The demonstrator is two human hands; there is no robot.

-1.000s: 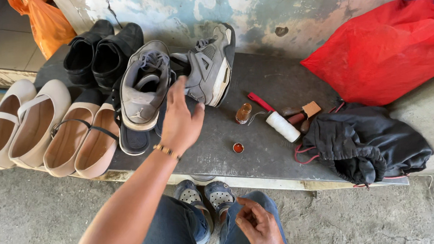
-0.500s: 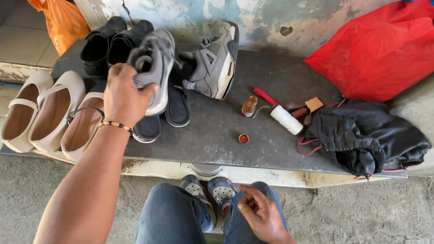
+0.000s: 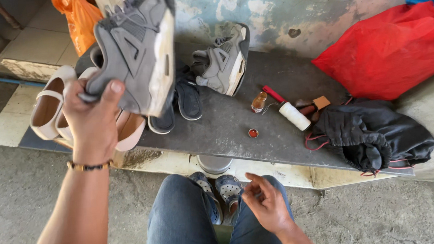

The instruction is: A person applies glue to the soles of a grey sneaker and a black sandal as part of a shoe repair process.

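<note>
My left hand [image 3: 92,121] grips a grey sneaker [image 3: 136,51] by its heel end and holds it up in the air, white sole turned to the right. Its mate, a second grey sneaker [image 3: 224,62], lies tilted on the dark slab [image 3: 260,149] against the wall. Two dark insoles [image 3: 182,101] lie flat on the slab below the raised shoe. My right hand [image 3: 265,203] rests low over my knee, fingers loosely curled, holding nothing that I can see.
Beige flat shoes [image 3: 50,106] line the slab's left end. A small bottle [image 3: 258,102], a red cap [image 3: 252,133], a white roller with red handle [image 3: 291,112] and a brush lie mid-slab. A black drawstring bag [image 3: 373,135], red bag [image 3: 392,51] and orange bag [image 3: 77,19] stand around.
My left hand closed on the grey sneaker and lifted it off the slab toward the camera, uncovering the insoles. The right hand stayed near my knee.
</note>
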